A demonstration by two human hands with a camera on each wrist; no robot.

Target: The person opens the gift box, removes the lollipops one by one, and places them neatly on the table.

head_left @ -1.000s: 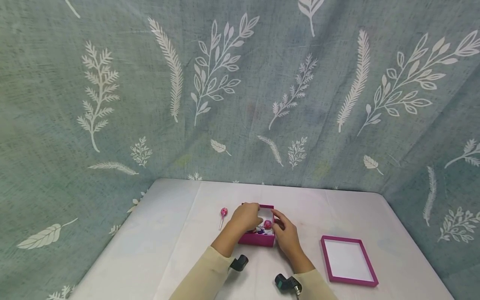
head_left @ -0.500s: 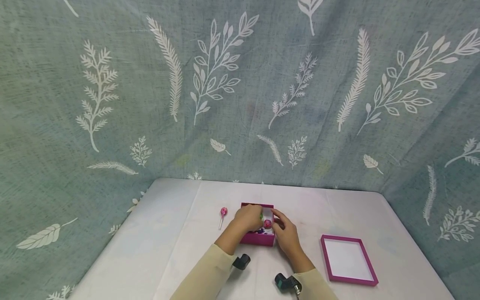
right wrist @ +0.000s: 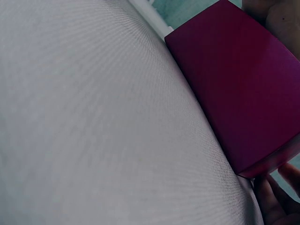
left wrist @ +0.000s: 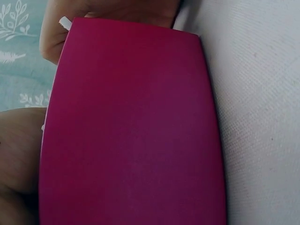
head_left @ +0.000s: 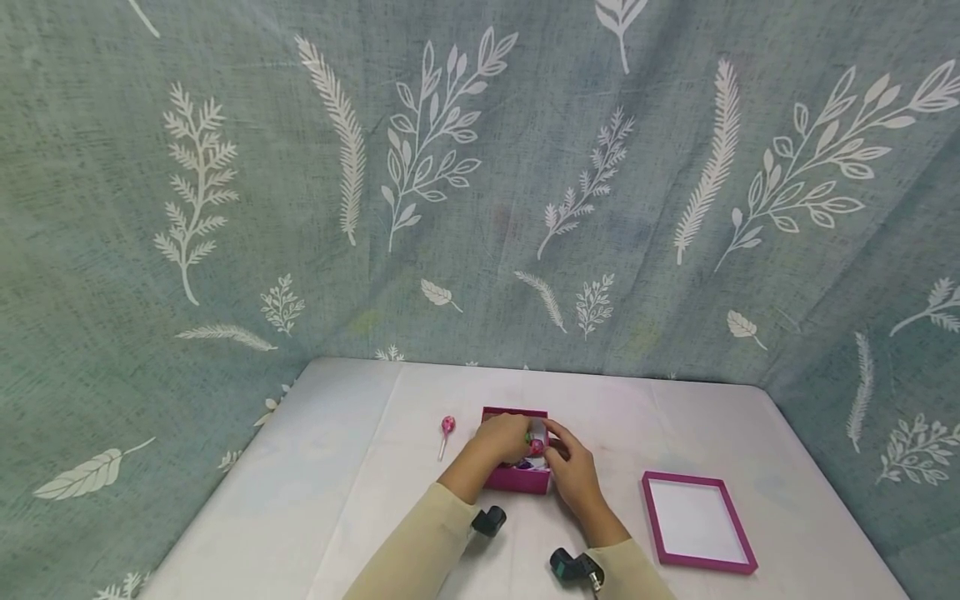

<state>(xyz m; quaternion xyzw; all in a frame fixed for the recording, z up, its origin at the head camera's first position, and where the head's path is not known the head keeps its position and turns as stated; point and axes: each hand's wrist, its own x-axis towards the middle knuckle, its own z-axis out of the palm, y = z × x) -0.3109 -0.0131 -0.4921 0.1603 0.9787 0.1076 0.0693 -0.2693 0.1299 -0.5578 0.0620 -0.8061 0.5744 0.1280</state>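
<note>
A magenta box [head_left: 518, 479] without its lid stands mid-table, with lollipops lying inside; one is a pink lollipop [head_left: 537, 447] near the right wall. My left hand [head_left: 501, 437] reaches down into the box and pinches a green-wrapped lollipop [head_left: 528, 437], mostly covered by the fingers. Against the outside of the box's right wall rests my right hand [head_left: 573, 469], its fingertips touching the wall and rim. In the left wrist view a white stick [left wrist: 65, 22] pokes over the box's near right corner. The left fingertips are hidden inside.
Left of the box lies a pink lollipop [head_left: 447, 425] with a white stick. The magenta-rimmed lid [head_left: 697, 521] lies at the right, its white inside up. A white cloth covers the table [head_left: 390, 500]; a leaf-patterned curtain [head_left: 480, 200] hangs behind.
My left hand has moved rightward and lower within the box, and the green lollipop at its fingers has come into sight and shifted right. The right hand has stayed at the wall.
</note>
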